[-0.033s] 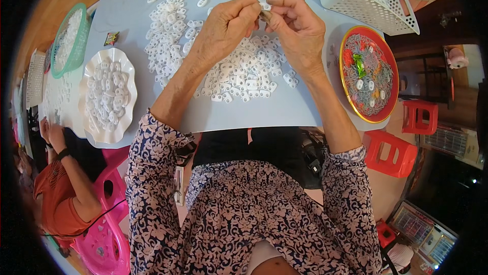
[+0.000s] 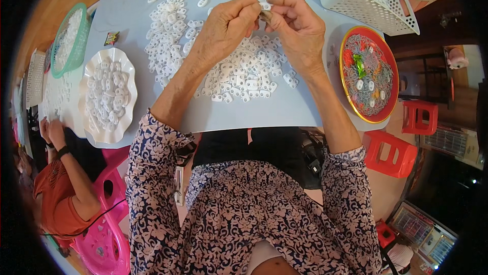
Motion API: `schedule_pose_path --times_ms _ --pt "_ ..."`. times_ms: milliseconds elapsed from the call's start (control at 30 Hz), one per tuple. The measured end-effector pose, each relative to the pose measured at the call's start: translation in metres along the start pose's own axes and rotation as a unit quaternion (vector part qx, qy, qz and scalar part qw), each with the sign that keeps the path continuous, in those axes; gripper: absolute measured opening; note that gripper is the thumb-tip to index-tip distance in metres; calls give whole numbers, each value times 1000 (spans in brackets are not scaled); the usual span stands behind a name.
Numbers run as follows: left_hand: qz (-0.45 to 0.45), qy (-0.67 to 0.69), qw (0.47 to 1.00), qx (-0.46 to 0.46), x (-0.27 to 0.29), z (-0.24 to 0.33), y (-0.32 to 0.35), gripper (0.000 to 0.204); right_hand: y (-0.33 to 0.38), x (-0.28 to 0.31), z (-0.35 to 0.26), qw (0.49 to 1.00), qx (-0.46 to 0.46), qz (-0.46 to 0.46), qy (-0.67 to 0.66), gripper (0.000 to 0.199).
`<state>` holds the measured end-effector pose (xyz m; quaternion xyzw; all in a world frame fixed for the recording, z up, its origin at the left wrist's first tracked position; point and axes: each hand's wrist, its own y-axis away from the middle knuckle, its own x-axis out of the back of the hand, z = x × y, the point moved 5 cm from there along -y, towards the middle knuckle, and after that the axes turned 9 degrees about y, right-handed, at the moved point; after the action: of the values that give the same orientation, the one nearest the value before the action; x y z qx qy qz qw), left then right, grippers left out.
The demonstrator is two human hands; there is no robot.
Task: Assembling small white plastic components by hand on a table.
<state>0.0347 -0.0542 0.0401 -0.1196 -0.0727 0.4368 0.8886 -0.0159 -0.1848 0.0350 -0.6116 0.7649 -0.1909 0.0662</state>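
Observation:
Over the far side of a pile of small white oval plastic pieces with two holes (image 2: 244,74), my two hands meet at the fingertips. My left hand (image 2: 229,23) is closed in a pinch, its fingers curled inward. Thumb and forefinger of my right hand (image 2: 300,31) pinch from the other side, the remaining fingers curled. A small white plastic piece (image 2: 265,6) shows between the fingertips, mostly covered by them. Exactly how each hand grips it is hidden.
A white scalloped dish (image 2: 130,97) of white pieces stands left. On the right is a red gold-rimmed tray (image 2: 347,94) of grey metal bits. A perforated white basket (image 2: 345,1) sits far right, a green basket (image 2: 79,56) far left. At left, another person's hands (image 2: 53,133) work nearby.

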Motion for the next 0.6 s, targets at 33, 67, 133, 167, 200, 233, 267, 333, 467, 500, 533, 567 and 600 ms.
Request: schedule_pose_path --times_ms 33,67,133,167,200,233,267,333,467,500,533,567,600 --pt "2 -1 1000 1 0 -1 1 28 -1 -1 0 1000 0 -2 -2 25" --pt "15 7 1000 7 2 -2 2 28 -2 -2 1 1000 -5 -12 0 26" --pt "26 17 999 13 4 -3 2 28 -3 -4 -1 1000 -10 -21 2 28" --pt "25 17 1000 8 5 -3 2 28 -3 -5 -2 1000 -6 -21 0 30" --pt "23 16 1000 3 6 -3 2 28 -2 -6 -3 1000 -2 -21 -3 33" --pt "23 16 1000 3 5 -3 2 28 -2 -5 -3 1000 -2 -20 -3 33" --pt "24 14 1000 8 4 -4 2 28 -2 -5 -5 998 24 -27 53 34" --pt "24 12 1000 14 3 -5 2 28 -1 -5 -5 992 48 -32 110 35" --pt "20 22 1000 7 1 -5 1 29 -3 -5 0 986 77 -16 150 34" --pt "19 22 1000 6 0 -5 1 29 -3 -4 0 986 82 -12 142 33" --pt "19 22 1000 6 1 -6 1 29 -3 -4 1 986 81 -12 142 33" --pt "7 21 1000 22 2 -9 2 27 -4 -4 0 985 89 -14 150 32" --pt "-5 19 999 38 2 -11 2 26 -4 -3 -1 983 97 -16 157 31"
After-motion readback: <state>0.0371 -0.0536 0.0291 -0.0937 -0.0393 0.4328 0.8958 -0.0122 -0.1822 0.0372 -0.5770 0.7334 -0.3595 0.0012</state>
